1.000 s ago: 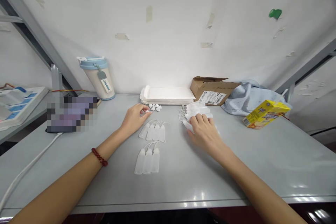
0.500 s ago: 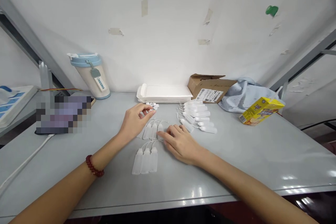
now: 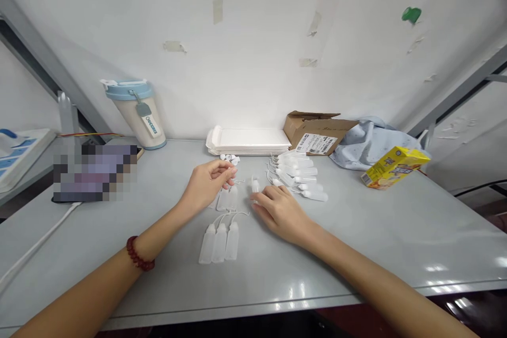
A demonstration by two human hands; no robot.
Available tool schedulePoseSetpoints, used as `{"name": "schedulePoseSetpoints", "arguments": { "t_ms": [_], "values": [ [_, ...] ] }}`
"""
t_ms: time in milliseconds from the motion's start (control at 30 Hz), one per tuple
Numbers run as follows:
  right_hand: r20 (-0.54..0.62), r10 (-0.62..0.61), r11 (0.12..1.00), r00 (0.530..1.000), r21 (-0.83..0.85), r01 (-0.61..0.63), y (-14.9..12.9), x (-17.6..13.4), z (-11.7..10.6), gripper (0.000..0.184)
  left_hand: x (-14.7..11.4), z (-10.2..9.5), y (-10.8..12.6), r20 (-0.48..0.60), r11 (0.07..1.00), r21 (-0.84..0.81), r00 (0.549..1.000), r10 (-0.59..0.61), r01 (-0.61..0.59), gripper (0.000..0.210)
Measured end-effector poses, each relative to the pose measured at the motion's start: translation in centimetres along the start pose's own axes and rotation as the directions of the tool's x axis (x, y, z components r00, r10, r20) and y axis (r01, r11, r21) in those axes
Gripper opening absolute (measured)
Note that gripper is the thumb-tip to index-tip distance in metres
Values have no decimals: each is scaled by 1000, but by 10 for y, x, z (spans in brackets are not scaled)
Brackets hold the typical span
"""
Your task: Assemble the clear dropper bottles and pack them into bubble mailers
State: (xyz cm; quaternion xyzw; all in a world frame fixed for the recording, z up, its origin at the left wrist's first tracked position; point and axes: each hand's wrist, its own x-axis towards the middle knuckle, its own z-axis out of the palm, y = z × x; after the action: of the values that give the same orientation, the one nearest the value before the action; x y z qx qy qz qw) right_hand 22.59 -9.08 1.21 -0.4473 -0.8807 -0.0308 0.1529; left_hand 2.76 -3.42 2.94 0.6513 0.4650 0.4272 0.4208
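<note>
My right hand (image 3: 279, 211) has its fingers closed on a small translucent plastic bottle (image 3: 255, 185), which stands up from the table just beyond the fingertips. My left hand (image 3: 209, 182) is pinched together over the table; what it holds, if anything, is too small to make out. Just past its fingertips lie several small white caps (image 3: 230, 158). Beneath that hand, a row of squeeze bottles (image 3: 227, 199) is partly hidden. Nearer me lie three bottles (image 3: 219, 244) side by side, with thin white tubes at their tops. A looser pile of similar bottles (image 3: 299, 169) is to the right.
A stack of white padded envelopes (image 3: 249, 141) and an open cardboard box (image 3: 317, 134) stand against the wall, beside a pale blue cloth (image 3: 370, 142). To the right is a yellow carton (image 3: 394, 167). A tumbler (image 3: 137, 116) and a blurred phone (image 3: 97, 174) are on the left.
My right hand has moved slightly right, bringing one bottle away from the row. My left hand's fingers have closed and drawn slightly back from the white caps.
</note>
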Motion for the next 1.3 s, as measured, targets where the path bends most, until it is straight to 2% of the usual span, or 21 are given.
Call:
{"name": "schedulePoseSetpoints", "arguments": {
  "t_ms": [200, 333, 433, 533, 633, 800, 1000, 1100, 1300],
  "values": [
    [-168, -18, 993, 986, 111, 37, 1, -3, -2, 20, -1, 1, 7, 115, 988, -107, 988, -100, 112, 30],
    [-194, -3, 941, 981, 332, 69, -2, -3, -11, 13, -4, 2, 10, 205, 983, -124, 973, -108, 136, 28],
    [-148, -3, 838, 989, 539, 83, -5, -3, -17, 12, -7, 3, 11, 273, 974, -164, 956, -104, 153, 28],
    [-84, 3, 748, 996, 662, 54, -6, -4, -21, 15, -10, 4, 15, 325, 965, -191, 939, -109, 178, 28],
    [-21, 31, 681, 999, 732, -6, -6, -5, -22, 16, -13, 4, 19, 370, 974, -162, 925, -91, 161, 26],
    [54, 93, 577, 994, 811, -98, -4, -4, -25, 14, -14, 3, 24, 408, 996, -75, 913, -19, 54, 26],
    [132, 170, 425, 977, 884, -194, 0, -5, -25, 12, -18, 4, 29, 420, 1000, 9, 907, -9, 6, 23],
    [168, 199, 320, 966, 920, -226, 2, -4, -23, 11, -20, 6, 30, 404, 1000, -2, 915, -17, 19, 22],
    [257, 190, 25, 948, 963, -267, 5, -1, -17, 4, -20, 8, 29, 369, 998, -30, 929, -33, 48, 16]
  ]
}}
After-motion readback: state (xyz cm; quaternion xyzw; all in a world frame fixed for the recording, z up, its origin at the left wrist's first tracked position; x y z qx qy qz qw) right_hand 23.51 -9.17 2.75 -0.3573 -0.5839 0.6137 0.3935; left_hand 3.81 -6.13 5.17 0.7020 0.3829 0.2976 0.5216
